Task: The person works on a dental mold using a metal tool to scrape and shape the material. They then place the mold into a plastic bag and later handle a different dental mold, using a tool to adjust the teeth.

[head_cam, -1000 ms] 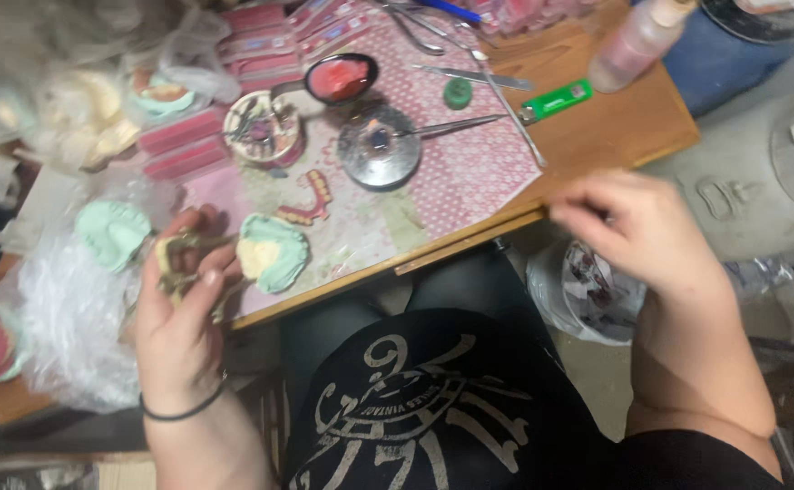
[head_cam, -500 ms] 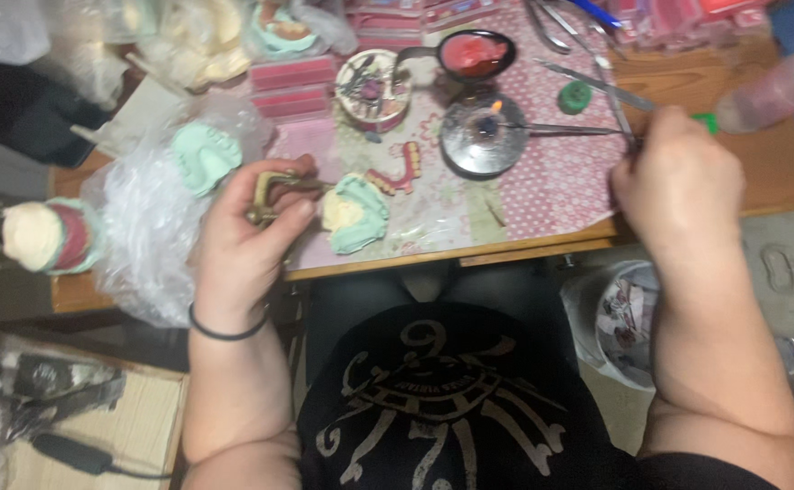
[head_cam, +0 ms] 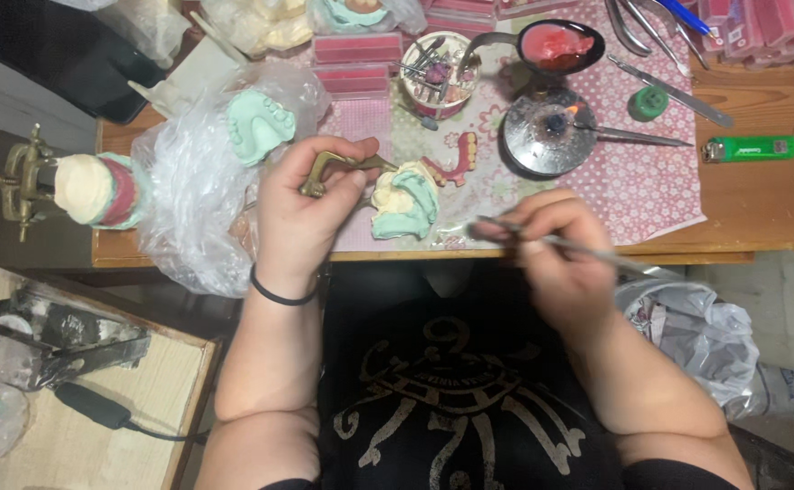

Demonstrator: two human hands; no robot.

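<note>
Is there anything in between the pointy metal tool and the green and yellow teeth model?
Nothing visible. The right hand holds the thin metal tool, whose tip points toward the dental cast across bare mat. The left hand holds the cast's brass frame on its far side, out of the way.

The table [head_cam: 760, 213] crosses the upper half of the frame. At its near edge, centre, the left hand [head_cam: 302, 213] holds an articulator [head_cam: 338, 168], with a dental cast [head_cam: 403, 201] just right of it. Right of the cast, the right hand [head_cam: 556, 259] holds a metal tool [head_cam: 578, 249]. Above that hand sits a burner [head_cam: 549, 136], and above the burner a spoon [head_cam: 556, 45]. A lighter [head_cam: 748, 149] lies at far right. A plastic bag [head_cam: 188, 200] lies left of the left hand.
</note>
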